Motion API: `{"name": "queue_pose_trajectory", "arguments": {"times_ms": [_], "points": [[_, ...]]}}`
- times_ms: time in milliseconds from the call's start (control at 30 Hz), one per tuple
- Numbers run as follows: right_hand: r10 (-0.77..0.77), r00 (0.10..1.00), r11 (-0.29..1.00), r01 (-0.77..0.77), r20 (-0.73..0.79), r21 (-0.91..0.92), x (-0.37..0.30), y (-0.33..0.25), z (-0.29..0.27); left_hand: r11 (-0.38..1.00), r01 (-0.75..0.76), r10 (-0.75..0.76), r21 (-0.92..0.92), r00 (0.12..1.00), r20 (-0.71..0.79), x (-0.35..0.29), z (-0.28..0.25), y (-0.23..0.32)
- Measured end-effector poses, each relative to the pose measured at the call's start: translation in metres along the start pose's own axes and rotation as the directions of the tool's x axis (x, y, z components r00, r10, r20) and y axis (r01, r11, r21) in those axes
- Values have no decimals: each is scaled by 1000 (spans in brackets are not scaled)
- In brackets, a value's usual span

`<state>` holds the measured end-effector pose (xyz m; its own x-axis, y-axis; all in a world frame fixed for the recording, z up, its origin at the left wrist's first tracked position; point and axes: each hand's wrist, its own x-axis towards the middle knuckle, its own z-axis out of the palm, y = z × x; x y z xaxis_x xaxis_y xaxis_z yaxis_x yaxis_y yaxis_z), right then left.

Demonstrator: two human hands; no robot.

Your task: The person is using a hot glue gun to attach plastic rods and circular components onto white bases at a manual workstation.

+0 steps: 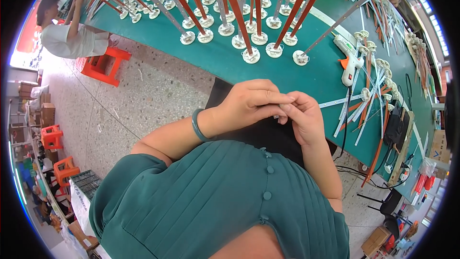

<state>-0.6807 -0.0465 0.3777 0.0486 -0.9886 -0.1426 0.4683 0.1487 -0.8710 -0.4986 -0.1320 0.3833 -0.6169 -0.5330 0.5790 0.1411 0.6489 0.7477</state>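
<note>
Looking steeply down from the head, fisheye bending edges toward the rim. Sitting close over the chest and both hands (273, 110) at frame centre. Facing forward onto the green bench (316, 74) curving across the top, floor (139, 96) filling the left.

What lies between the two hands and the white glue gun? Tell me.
In the head view, only bare green tabletop separates the left hand and right hand from the glue gun.
</note>
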Motion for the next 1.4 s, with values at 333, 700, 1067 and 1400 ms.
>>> {"name": "queue_pose_trajectory", "arguments": {"times_ms": [333, 700, 1067, 1400], "points": [[68, 997, 997, -69, 42, 32, -12, -10, -1, 998, -43, 45, 45, 997, -65, 1, -6, 1], [-417, 880, 94, 292, 228, -952, 15, -38, -23, 966, -173, 207, -192, 962, 177, 24, -8, 23], [-712, -30, 546, 604, -701, -580, -175, -148, -222, 725, 438, -235, -532, 883, 407, 2, -11, 2], [-311, 950, 199, 37, -28, -979, 84, -109, -72, 792, 426, -224, -438, 869, 441, 3, -2, 8]]}}
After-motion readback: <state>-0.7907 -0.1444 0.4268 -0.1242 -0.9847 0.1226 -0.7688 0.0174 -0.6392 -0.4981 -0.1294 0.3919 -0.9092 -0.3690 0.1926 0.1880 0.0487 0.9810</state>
